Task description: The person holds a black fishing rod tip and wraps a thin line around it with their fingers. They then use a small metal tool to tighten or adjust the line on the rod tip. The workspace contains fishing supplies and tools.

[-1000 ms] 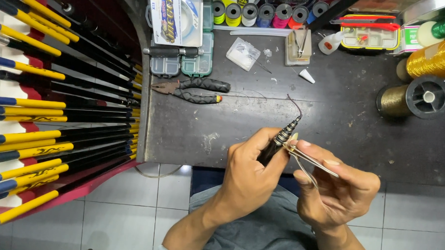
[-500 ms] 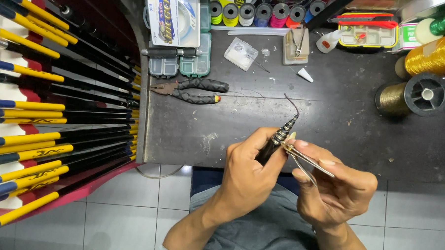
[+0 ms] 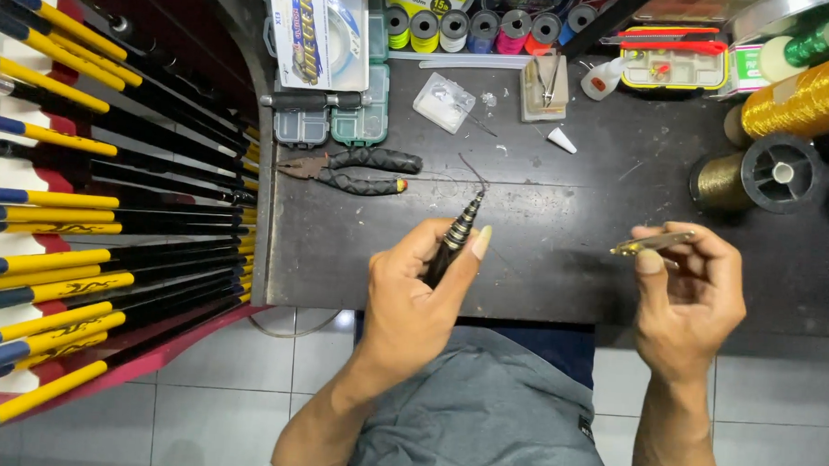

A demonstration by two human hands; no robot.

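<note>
The left hand (image 3: 422,288) is closed around one slim black rod tip (image 3: 458,234) wound with pale bands, thumb pressed along its side, a thin dark wire loop rising from its top; the rod tip hangs just over the near edge of the dark workbench (image 3: 561,256), near the bench's middle. The right hand (image 3: 693,293) pinches one small brass-coloured metal tool (image 3: 653,242) between thumb and forefinger, level and well apart from the rod tip, to its right over the same near edge. On the bench, one pair of black-handled pliers (image 3: 352,169) lies toward the left edge, behind the rod tip. Behind the pliers stand two small clear compartment boxes (image 3: 336,125) with one flat packet of fishing line (image 3: 316,37) on top. Along the bench's far edge runs a row of six thread spools (image 3: 481,29), yellow, grey, pink and orange among them. Toward the bench's right end sit one large gold thread cone (image 3: 800,99) and one black reel of bronze thread (image 3: 756,176). One white glue bottle (image 3: 606,79) and one small clear bag (image 3: 444,103) lie behind the rod tip. Left of the bench, many black and yellow rods (image 3: 94,203) lie stacked on a red rack, too many to count. Below the bench the floor is pale grey tile (image 3: 207,400).
</note>
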